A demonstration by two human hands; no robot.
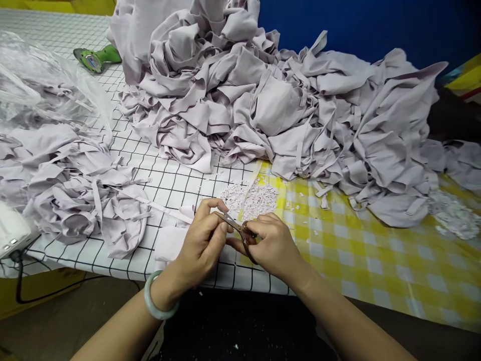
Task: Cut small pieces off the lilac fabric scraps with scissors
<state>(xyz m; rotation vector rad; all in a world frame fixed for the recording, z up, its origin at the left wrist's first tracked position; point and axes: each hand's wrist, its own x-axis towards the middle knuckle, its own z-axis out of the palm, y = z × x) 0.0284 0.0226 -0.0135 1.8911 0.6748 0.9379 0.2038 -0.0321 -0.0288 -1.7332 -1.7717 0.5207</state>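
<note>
Carefully: left hand (203, 240) pinches pale lilac fabric strap (165, 209) taut; right hand (272, 245), fingers closed around small brown-handled scissors (240, 231), should snip close.

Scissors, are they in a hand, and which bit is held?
Yes. The right hand holds the scissors by the handle loops. The left hand pinches something at the blades; too small to tell.

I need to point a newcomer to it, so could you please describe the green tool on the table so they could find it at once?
Start at the big heap of pale lilac fabric on the black-and-white grid tablecloth. Look to the heap's left, at the far edge beside the clear plastic bag. There lies the green tool, the only bright green thing among lilac cloth.
</note>
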